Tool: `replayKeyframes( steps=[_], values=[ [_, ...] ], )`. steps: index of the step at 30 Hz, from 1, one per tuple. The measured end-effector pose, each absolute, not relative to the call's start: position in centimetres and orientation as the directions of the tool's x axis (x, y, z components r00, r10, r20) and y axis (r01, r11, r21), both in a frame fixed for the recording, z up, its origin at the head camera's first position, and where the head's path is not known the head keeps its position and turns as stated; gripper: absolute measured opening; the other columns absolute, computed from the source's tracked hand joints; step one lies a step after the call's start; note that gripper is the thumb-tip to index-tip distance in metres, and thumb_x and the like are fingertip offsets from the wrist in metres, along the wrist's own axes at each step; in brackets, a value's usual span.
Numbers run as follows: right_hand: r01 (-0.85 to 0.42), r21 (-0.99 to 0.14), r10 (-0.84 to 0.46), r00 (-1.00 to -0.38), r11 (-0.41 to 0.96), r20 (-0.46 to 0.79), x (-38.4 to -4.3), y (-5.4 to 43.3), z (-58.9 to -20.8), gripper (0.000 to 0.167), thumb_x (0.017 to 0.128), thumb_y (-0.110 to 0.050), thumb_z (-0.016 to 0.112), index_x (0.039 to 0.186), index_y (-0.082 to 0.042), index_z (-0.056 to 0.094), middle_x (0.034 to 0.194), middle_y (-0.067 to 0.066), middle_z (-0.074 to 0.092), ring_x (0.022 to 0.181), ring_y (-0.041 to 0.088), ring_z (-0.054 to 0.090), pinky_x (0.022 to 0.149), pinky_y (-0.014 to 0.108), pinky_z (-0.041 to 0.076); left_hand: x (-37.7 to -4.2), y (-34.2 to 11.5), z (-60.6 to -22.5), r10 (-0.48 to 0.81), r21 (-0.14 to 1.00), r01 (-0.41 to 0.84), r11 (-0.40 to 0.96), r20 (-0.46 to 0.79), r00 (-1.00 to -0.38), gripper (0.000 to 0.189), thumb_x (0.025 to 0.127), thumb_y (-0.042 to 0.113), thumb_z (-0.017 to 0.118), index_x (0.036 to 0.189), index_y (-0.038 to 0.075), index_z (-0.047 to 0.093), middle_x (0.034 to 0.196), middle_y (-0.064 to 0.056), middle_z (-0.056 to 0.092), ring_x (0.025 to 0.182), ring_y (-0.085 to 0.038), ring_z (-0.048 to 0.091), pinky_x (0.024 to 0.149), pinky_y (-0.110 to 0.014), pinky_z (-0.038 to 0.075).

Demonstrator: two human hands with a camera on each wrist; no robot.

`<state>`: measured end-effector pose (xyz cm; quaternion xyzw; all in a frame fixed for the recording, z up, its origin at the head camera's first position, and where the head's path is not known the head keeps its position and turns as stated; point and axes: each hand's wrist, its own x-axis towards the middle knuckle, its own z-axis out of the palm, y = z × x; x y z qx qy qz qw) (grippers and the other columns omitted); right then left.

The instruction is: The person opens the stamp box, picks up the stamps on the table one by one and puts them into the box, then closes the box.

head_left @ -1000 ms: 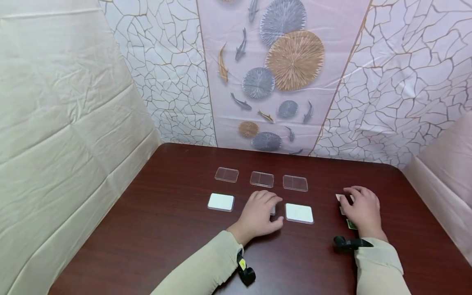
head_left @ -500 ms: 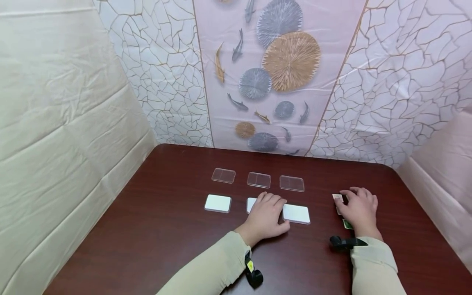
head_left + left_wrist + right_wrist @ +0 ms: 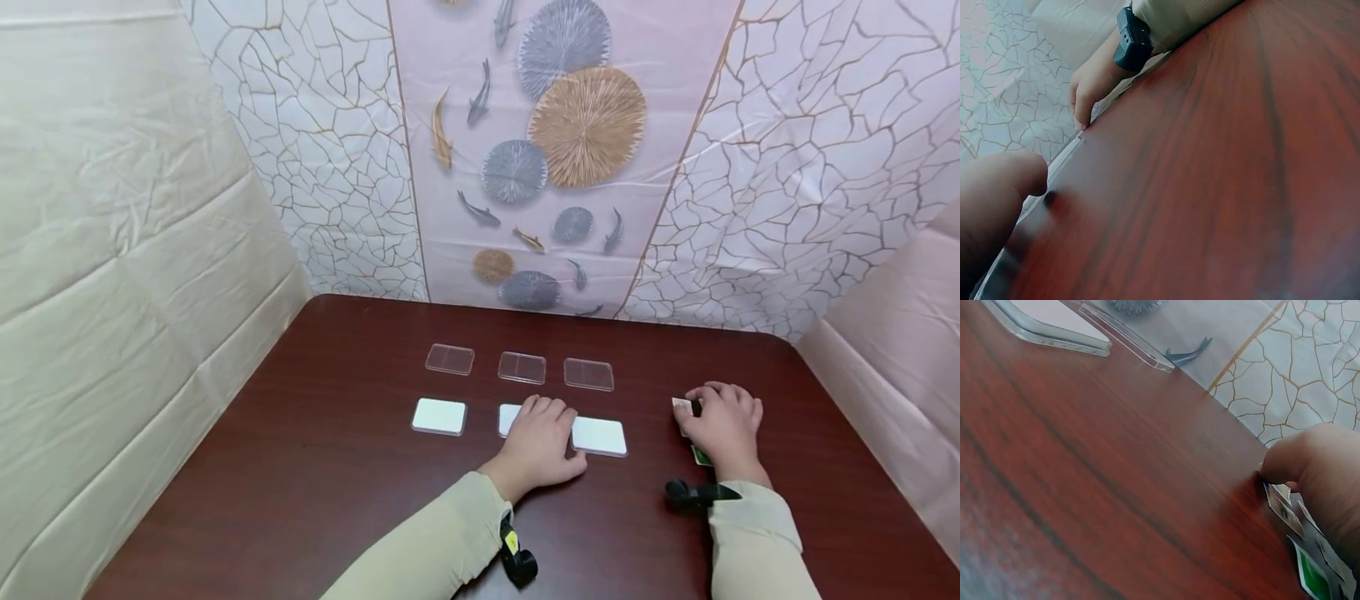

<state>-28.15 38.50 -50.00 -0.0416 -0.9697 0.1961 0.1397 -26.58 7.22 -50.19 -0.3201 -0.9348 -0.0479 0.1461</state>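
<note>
My left hand [image 3: 536, 446] lies low on the table, thumb spread from the fingers. Its fingertips are right at the left edge of the right-hand white-topped clear case [image 3: 598, 437]. Under its knuckles the middle case [image 3: 507, 418] is partly hidden. To the right, my right hand [image 3: 723, 425] bends over a few small picture cards [image 3: 681, 407], covering most of them. In the right wrist view its thumb and a fingertip are close together at the farthest card [image 3: 1283, 490]; I cannot tell whether they pinch it. A green card [image 3: 1312, 573] lies nearer me.
A third white-topped case [image 3: 439, 417] lies left of the middle one. Behind the cases, three clear flat lids [image 3: 450, 359] form a row. The dark red-brown table [image 3: 300, 483] ends at a patterned cloth wall [image 3: 517, 175]. Each wrist wears a black camera [image 3: 517, 560].
My left hand has shifted right from the middle case to the left edge of the right-hand one, uncovering part of the middle case. My right hand stays over the cards. The head view has drifted slightly.
</note>
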Motion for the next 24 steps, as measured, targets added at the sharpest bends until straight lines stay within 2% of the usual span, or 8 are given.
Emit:
replayKeyframes(
  steps=[4, 7, 15, 24],
  values=[
    [-0.008, -0.402, 0.122, -0.947, 0.916, 0.298, -28.1, 38.5, -50.0, 0.027, 0.092, -0.024, 0.067, 0.106, -0.001, 0.063, 0.131, 0.032, 0.049, 0.131, 0.058, 0.024, 0.113, 0.072, -0.006, -26.7, 7.4, -50.4, 0.581, 0.000, 0.609, 0.793, 0.302, -0.756, 0.052, 0.086, 0.054, 0.058, 0.121, 0.018, 0.066, 0.120, 0.004, 0.060, 0.119, -0.016, 0.052, 0.119, -0.044, 0.026],
    [-0.037, -0.410, 0.109, -0.939, 0.911, 0.326, -28.2, 38.4, -50.0, 0.020, 0.092, -0.019, 0.068, 0.104, -0.004, 0.063, 0.121, 0.029, 0.059, 0.130, 0.056, 0.030, 0.114, 0.070, -0.005, -26.9, 7.5, -50.5, 0.575, 0.008, 0.603, 0.798, 0.289, -0.765, 0.052, 0.086, 0.054, 0.059, 0.123, 0.018, 0.066, 0.121, 0.004, 0.059, 0.119, -0.015, 0.051, 0.121, -0.045, 0.022],
    [-0.059, -0.407, 0.116, -0.913, 0.911, 0.392, -27.9, 38.1, -50.1, 0.012, 0.093, -0.014, 0.071, 0.100, -0.006, 0.065, 0.097, 0.022, 0.070, 0.109, 0.050, 0.045, 0.116, 0.068, 0.003, -27.0, 7.6, -50.7, 0.582, 0.011, 0.612, 0.791, 0.299, -0.757, 0.052, 0.086, 0.053, 0.059, 0.123, 0.017, 0.066, 0.120, 0.003, 0.059, 0.118, -0.017, 0.051, 0.121, -0.047, 0.021],
    [-0.155, -0.464, 0.163, -0.802, 0.872, 0.574, -27.9, 36.1, -49.7, 0.013, 0.090, -0.013, 0.077, 0.093, -0.003, 0.069, 0.088, 0.020, 0.071, 0.098, 0.039, 0.056, 0.117, 0.058, 0.022, -26.9, 7.6, -50.6, 0.569, 0.013, 0.601, 0.799, 0.308, -0.762, 0.048, 0.087, 0.052, 0.059, 0.120, 0.019, 0.067, 0.118, 0.004, 0.059, 0.116, -0.016, 0.051, 0.122, -0.047, 0.018]
  ],
)
